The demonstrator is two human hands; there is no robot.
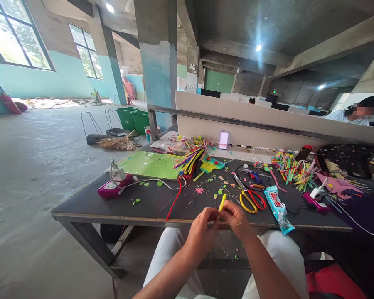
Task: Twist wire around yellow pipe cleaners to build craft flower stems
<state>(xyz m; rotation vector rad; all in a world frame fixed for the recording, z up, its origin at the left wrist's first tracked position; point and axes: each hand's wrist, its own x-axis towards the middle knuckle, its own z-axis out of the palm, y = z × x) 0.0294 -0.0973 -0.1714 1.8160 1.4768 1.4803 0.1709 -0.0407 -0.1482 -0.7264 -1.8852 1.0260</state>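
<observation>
While the yellow piece (223, 202) stands up out of the grip, its lower end is pinched by the right hand (235, 216); the left hand's (205, 224) fingertips meet there, what they pinch hidden. Right of the grip lie scissors (244, 192), then a wrapper (276, 207); left, a star (200, 190), then a red stem (174, 203).

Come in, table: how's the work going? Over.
Right grip pinches yellow piece, tip upward. Left grip at its lower end. Scissors, blue packet off to the right; neither in the way.
</observation>
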